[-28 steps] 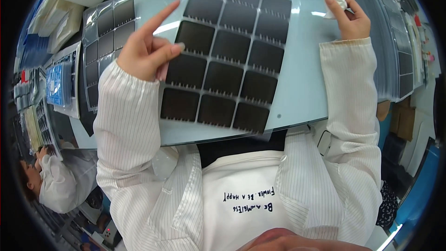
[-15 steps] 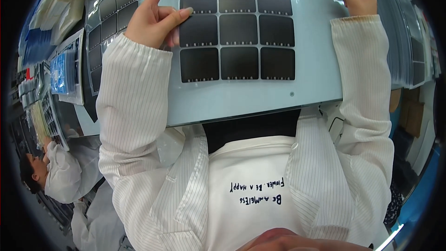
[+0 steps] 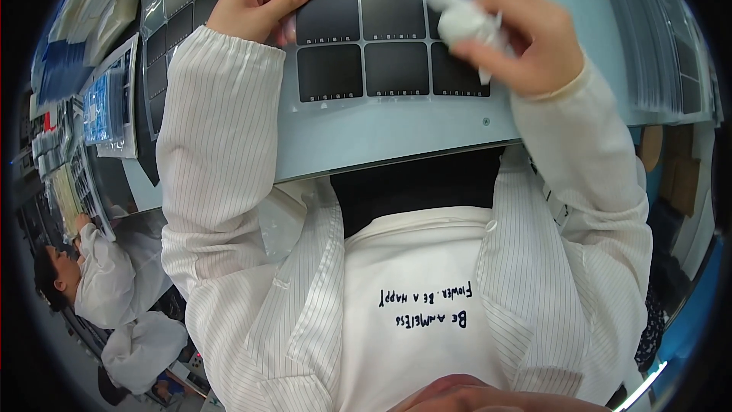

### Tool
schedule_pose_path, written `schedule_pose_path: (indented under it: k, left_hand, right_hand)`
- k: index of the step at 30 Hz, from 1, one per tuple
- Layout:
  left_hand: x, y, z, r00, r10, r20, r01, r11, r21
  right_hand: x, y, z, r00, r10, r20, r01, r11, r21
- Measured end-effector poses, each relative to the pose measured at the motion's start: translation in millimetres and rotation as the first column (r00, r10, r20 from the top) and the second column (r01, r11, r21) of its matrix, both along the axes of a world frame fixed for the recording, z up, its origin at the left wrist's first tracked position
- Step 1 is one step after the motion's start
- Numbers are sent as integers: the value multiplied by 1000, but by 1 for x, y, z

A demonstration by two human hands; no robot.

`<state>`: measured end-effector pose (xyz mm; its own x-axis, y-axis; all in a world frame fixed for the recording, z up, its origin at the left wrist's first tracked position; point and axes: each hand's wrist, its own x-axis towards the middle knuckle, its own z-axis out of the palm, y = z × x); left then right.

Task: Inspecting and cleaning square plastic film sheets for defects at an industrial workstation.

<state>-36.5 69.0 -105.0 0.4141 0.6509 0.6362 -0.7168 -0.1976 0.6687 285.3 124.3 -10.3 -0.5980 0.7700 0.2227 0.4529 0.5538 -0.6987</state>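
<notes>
A clear film sheet carrying rows of dark rectangular panels lies on the pale glass-topped table before me. My left hand is at its left edge, thumb laid over the margin and the lower fingers curled beside or under it; my index finger points away toward the top of the view. A crumpled white wipe is gripped in my right hand, which is over the sheet's right column and covers part of those panels. The wipe and fingers are slightly blurred.
Another sheet of dark panels lies at the left, near a blue-and-clear packet stack. Stacked clear sheets stand at the right. The table's front edge is close to me. A co-worker in white sits at lower left.
My right hand has swept left from the table's right side onto the sheet, carrying the white wipe. The sheet and my left hand appear higher in the view, with the left hand still at the sheet's edge.
</notes>
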Motion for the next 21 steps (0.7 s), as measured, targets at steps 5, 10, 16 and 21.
schedule_pose_path:
  k: [5,10,16,21]
  left_hand:
    - [-2,-3,4,998,46,-31,-47,999,-18]
    - [20,-28,59,423,305,-853,-823,523,-221]
    - [29,-35,80,390,274,-879,-818,541,-195]
    - [34,-36,70,257,292,-921,-826,561,-52]
  right_hand:
    - [5,-16,-15,973,212,92,-228,946,231]
    - [-2,-46,-15,948,292,122,-313,924,218]
    - [27,17,-25,988,41,151,-84,953,292]
    - [59,68,-18,917,-389,90,336,873,352]
